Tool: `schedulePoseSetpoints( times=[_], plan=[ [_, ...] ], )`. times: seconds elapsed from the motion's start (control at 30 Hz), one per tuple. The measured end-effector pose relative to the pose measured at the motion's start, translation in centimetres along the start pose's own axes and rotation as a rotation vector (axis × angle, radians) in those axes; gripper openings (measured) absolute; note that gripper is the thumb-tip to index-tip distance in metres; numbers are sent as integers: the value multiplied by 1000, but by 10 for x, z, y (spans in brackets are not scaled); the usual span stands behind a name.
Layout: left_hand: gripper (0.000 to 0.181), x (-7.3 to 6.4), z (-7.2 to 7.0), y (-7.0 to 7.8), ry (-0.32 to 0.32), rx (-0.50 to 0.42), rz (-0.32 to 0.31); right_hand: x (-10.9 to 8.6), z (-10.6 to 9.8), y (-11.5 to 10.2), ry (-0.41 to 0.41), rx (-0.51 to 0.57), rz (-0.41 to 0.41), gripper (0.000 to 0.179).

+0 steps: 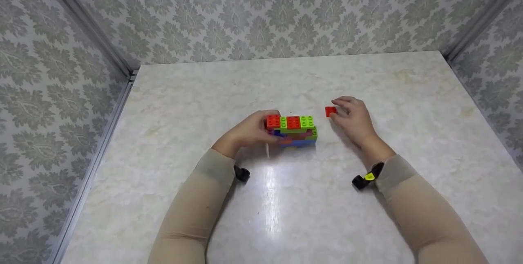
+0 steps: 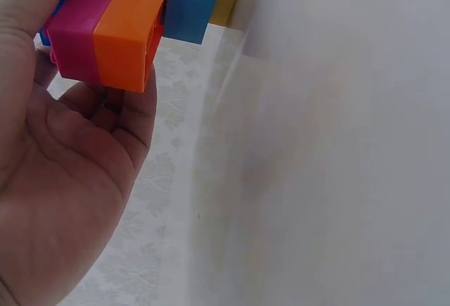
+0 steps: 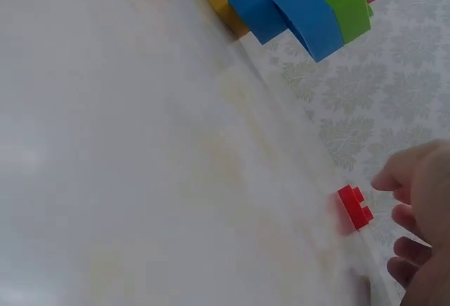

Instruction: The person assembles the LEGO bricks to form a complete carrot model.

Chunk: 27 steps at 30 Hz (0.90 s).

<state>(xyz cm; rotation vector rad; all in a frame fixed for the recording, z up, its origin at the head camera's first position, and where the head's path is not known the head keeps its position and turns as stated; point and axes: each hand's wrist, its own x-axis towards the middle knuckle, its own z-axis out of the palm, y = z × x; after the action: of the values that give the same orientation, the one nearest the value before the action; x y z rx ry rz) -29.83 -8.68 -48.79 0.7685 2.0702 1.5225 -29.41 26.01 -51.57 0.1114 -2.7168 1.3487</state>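
My left hand [image 1: 258, 128] grips the left end of a built block of toy bricks [image 1: 293, 122], its thumb in front and fingers behind. The top row shows red and lime bricks with studs. In the left wrist view the thumb lies along magenta and orange bricks [image 2: 126, 39], with blue and yellow ones beyond. To the right, a loose red brick [image 1: 330, 111] sits on the table. My right hand [image 1: 354, 119] is beside it, thumb and fingers parted; in the right wrist view a gap shows between the fingertips and the small red brick [image 3: 355, 207].
Both hands are over a pale marbled table [image 1: 163, 104]. Patterned wallpaper panels [image 1: 261, 14] stand behind and at both sides. A black band with a camera [image 1: 361, 181] is on the right wrist, and another black wrist camera [image 1: 242, 173] is on the left.
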Motion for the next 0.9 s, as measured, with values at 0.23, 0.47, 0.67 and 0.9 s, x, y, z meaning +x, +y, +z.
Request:
schedulePoseSetpoints(
  times=[0.23, 0.47, 0.67, 0.9],
  plan=[
    [36, -1, 0, 2, 2, -16, -19, 1, -3, 1, -103, -129, -35, 52],
    [37, -1, 0, -1, 3, -17, -20, -1, 0, 0, -90, -72, -13, 50],
    [37, -1, 0, -2, 2, -20, -25, -2, 2, -4, -22, -20, -49, 49],
    [38, -1, 0, -2, -2, -38, -27, -5, 4, -8, 18, 119, -123, 38]
  ],
)
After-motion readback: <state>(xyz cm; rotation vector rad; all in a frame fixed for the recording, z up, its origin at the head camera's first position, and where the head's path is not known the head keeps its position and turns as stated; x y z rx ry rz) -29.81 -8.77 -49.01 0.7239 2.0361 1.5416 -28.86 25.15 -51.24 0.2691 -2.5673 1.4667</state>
